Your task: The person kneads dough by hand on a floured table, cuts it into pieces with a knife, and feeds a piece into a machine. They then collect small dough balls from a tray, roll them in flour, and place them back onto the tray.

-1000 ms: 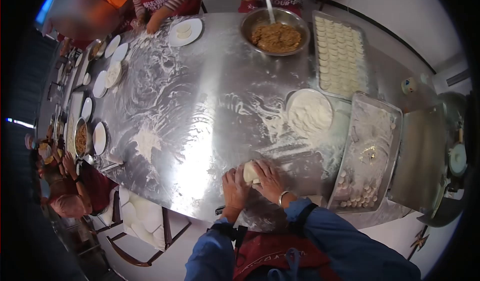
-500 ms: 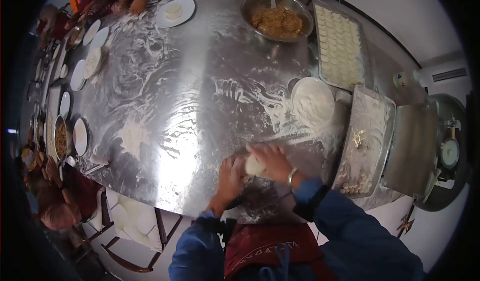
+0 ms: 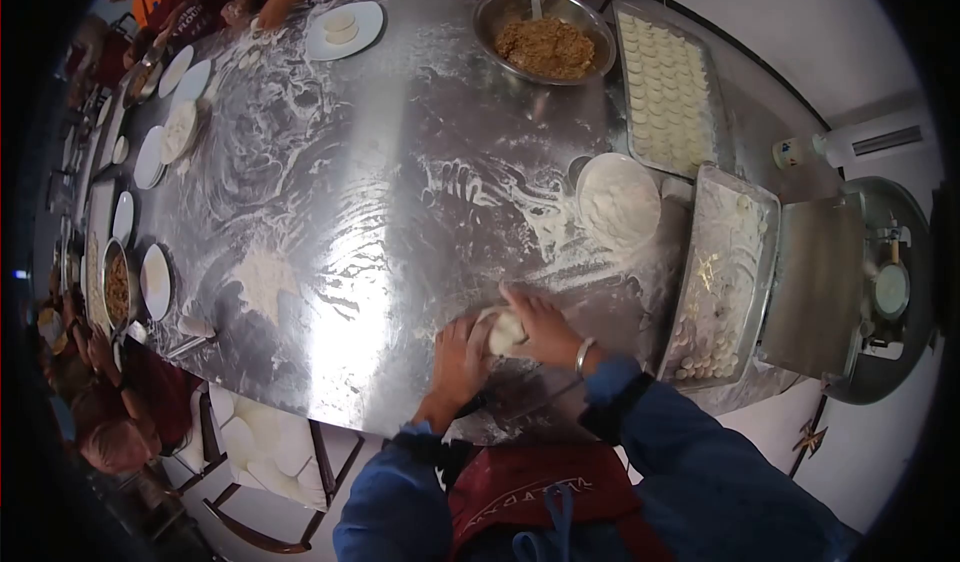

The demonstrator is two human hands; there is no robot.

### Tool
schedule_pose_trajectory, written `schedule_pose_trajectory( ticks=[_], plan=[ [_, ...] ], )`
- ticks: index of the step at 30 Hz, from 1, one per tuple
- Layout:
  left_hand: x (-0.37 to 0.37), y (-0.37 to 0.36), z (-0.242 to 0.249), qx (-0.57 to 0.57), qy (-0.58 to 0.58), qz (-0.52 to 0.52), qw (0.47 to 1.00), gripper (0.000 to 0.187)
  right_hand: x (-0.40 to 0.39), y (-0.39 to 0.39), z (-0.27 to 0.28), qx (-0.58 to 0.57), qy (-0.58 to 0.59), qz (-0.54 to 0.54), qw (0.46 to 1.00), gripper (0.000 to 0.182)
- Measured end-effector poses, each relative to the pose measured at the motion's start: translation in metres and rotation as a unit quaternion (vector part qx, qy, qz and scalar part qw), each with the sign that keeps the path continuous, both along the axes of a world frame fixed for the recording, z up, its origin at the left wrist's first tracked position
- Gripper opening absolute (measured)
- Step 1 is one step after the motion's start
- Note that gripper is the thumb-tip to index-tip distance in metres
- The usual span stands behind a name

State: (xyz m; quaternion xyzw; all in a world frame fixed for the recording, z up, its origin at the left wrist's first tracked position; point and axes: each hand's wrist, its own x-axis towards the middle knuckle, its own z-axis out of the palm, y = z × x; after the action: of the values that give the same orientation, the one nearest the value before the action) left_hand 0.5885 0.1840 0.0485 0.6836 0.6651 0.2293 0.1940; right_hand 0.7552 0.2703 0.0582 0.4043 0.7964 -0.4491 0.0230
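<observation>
A lump of pale dough (image 3: 507, 334) lies on the floured metal table (image 3: 420, 252), close to its front edge, between my two hands. My left hand (image 3: 460, 357) cups it from the left, fingers pointing away from me. From the right, my right hand (image 3: 545, 330) wraps round it, with the fingers over its far side. Both hands press on the dough, and their palms hide part of it. A thin smear of flour surrounds the spot.
On the right lie a tray (image 3: 775, 252) with small dough pieces, a flour bowl (image 3: 652, 194) and a tray of dumplings (image 3: 668, 92). A bowl of filling (image 3: 545, 47) stands at the back. Plates (image 3: 157, 282) line the left edge, where other people (image 3: 125, 402) work.
My hands have shifted slightly around the dough, and more of its top shows between them. The whole view has moved a little. The dough stays in about the same place.
</observation>
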Motion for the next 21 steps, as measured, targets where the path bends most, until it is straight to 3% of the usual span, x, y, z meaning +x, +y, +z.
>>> schedule_pose_trajectory(
  ticks=[1, 3, 4, 5, 8, 9, 11, 13, 15, 17, 18, 21],
  plan=[
    [0.000, -0.007, 0.008, -0.022, -0.030, 0.006, 0.999, 0.065, 0.001, -0.014, -0.004, -0.001, 0.000, -0.003, 1.000, 0.074],
    [0.001, -0.018, -0.003, -0.047, -0.060, 0.008, 0.997, 0.067, 0.001, -0.056, -0.025, 0.263, -0.035, -0.009, 0.964, 0.060],
    [0.003, -0.016, -0.024, -0.011, -0.034, 0.018, 0.999, 0.060, -0.005, -0.060, -0.035, 0.326, -0.052, -0.017, 0.944, 0.056],
    [0.005, -0.021, -0.041, 0.020, -0.011, 0.026, 0.999, 0.053, -0.005, -0.056, -0.047, 0.324, -0.054, -0.019, 0.944, 0.056],
    [-0.006, 0.008, -0.013, -0.194, 0.008, -0.005, 0.981, 0.054, -0.008, -0.028, -0.038, 0.158, -0.050, 0.011, 0.986, 0.057],
    [-0.007, 0.010, -0.011, -0.184, 0.013, -0.011, 0.983, 0.054, -0.011, -0.024, -0.029, 0.169, -0.048, 0.004, 0.984, 0.057],
    [-0.002, 0.009, -0.007, -0.008, 0.006, 0.025, 1.000, 0.055, -0.015, -0.011, -0.012, 0.107, 0.020, -0.070, 0.992, 0.068],
    [-0.002, -0.004, 0.012, 0.028, 0.072, -0.035, 0.996, 0.059, -0.002, -0.027, -0.012, 0.156, 0.023, -0.049, 0.986, 0.073],
    [-0.009, -0.027, 0.002, -0.060, -0.040, -0.102, 0.992, 0.066, 0.016, -0.057, -0.018, 0.206, -0.032, 0.011, 0.978, 0.074],
    [0.003, -0.021, 0.028, -0.076, 0.038, -0.068, 0.994, 0.076, 0.024, -0.085, -0.030, 0.270, -0.035, -0.023, 0.962, 0.060],
    [0.011, -0.017, 0.027, -0.078, 0.056, -0.074, 0.993, 0.083, 0.028, -0.096, -0.032, 0.285, -0.019, -0.038, 0.958, 0.057],
    [0.030, -0.021, 0.000, -0.044, 0.078, -0.086, 0.992, 0.080, 0.042, -0.112, -0.027, 0.247, 0.008, -0.038, 0.968, 0.055]
  ],
)
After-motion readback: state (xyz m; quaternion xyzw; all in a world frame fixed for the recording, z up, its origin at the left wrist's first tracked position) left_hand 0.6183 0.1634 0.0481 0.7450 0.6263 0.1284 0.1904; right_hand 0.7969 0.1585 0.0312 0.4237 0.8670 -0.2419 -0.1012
